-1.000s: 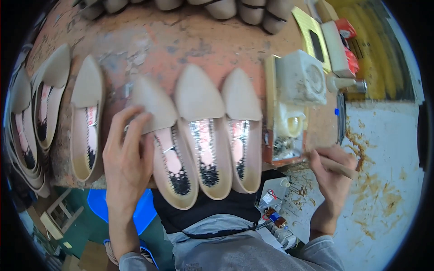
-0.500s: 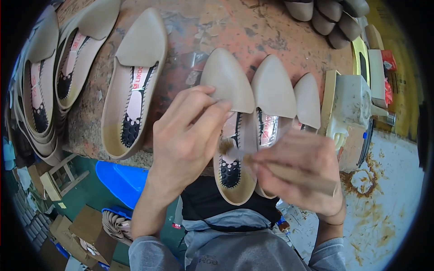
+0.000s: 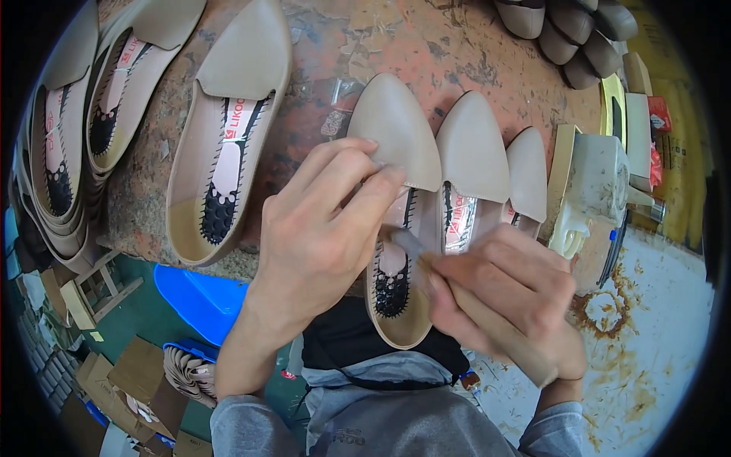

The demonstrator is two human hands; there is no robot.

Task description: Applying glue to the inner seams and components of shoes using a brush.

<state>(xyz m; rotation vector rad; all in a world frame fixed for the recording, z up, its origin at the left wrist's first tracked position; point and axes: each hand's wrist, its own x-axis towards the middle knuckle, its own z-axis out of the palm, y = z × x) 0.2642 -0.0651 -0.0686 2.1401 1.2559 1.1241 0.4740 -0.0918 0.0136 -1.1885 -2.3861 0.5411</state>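
Note:
A beige pointed flat shoe upper (image 3: 396,126) lies at the table's near edge, its heel overhanging toward me. My left hand (image 3: 320,221) is closed over the left side of its opening, thumb and fingers pinching the upper's edge. My right hand (image 3: 521,293) grips the wooden handle of a flat brush (image 3: 495,324). The brush's metal band and bristles reach into the shoe opening beside my left fingers; the bristles are partly hidden. Two similar beige uppers (image 3: 474,148) lie just right, overlapped by my right hand. A patterned insole (image 3: 392,293) shows inside the nearest shoe.
Another beige shoe (image 3: 228,152) lies left on the worn table (image 3: 343,46), with nested uppers (image 3: 57,175) at the far left. Darker uppers (image 3: 579,38) are piled at the back right. A whitish container (image 3: 590,179) stands right. Below are a blue bin (image 3: 202,297) and cardboard boxes (image 3: 145,377).
The brush has shifted slightly farther up inside the shoe, and its handle now tilts more steeply. My left hand keeps its pinch. The whole view has shifted a little.

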